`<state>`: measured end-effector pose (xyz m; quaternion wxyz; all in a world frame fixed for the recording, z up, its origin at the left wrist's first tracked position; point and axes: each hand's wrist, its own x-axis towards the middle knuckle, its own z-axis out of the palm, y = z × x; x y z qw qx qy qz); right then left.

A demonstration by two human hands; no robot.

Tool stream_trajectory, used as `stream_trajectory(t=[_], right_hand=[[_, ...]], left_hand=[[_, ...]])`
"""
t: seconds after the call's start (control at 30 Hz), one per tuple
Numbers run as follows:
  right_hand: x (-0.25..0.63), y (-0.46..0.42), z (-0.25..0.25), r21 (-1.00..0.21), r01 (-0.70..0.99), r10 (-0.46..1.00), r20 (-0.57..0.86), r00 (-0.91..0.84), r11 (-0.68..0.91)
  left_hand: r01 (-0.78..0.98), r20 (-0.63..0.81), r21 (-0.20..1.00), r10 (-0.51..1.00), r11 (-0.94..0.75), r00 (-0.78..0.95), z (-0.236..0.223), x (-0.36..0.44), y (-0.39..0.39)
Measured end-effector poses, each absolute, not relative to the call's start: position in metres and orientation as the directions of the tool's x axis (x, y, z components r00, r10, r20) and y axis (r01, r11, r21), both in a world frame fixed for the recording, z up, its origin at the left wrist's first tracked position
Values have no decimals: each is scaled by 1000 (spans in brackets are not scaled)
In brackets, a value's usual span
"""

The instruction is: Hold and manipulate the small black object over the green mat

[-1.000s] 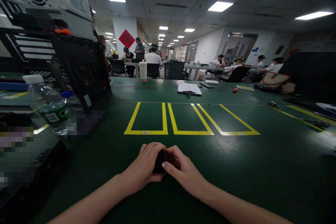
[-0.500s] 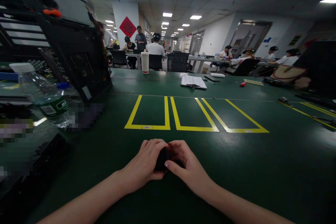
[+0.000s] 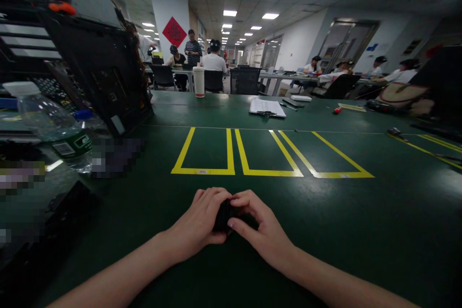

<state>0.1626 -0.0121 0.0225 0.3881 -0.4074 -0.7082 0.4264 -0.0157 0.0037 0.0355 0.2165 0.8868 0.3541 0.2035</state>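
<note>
My left hand (image 3: 205, 216) is wrapped around a small black block-like object (image 3: 222, 216), low over the green table (image 3: 325, 231). Its kind is hard to make out, since my fingers cover most of it. My right hand (image 3: 258, 219) curves in from the other side, thumb and fingertips closed against the object's right edge. Just beyond both hands, yellow tape outlines (image 3: 269, 173) mark three open-ended boxes on the tabletop.
On the left stand a black computer case (image 3: 101, 62) and a clear water bottle (image 3: 54, 127). Farther back are a white cup (image 3: 198, 82), a clipboard with paper (image 3: 267, 107) and a small red item (image 3: 337, 110). Several people sit at tables beyond.
The camera view has tilted down and turned slightly, so the background sits higher. Both hands keep almost the same pose around the black object, with the right fingers shifting a little.
</note>
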Motion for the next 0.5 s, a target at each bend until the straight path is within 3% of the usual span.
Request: stream_trajectory(t=[0.13, 0.23, 0.33, 0.5], right_hand=[[161, -11, 25, -970, 194, 925, 62, -374, 143], [160, -12, 29, -974, 199, 905, 14, -424, 108], [159, -14, 30, -952, 236, 893, 71, -444, 193], [160, -15, 25, -842, 323, 865, 284, -413, 431]], left_hand=[[556, 195, 528, 729, -641, 656, 36, -16, 3], [564, 187, 533, 738, -631, 648, 36, -17, 2], [554, 189, 537, 730, -637, 656, 37, -17, 2], [542, 195, 531, 717, -651, 670, 38, -18, 2]])
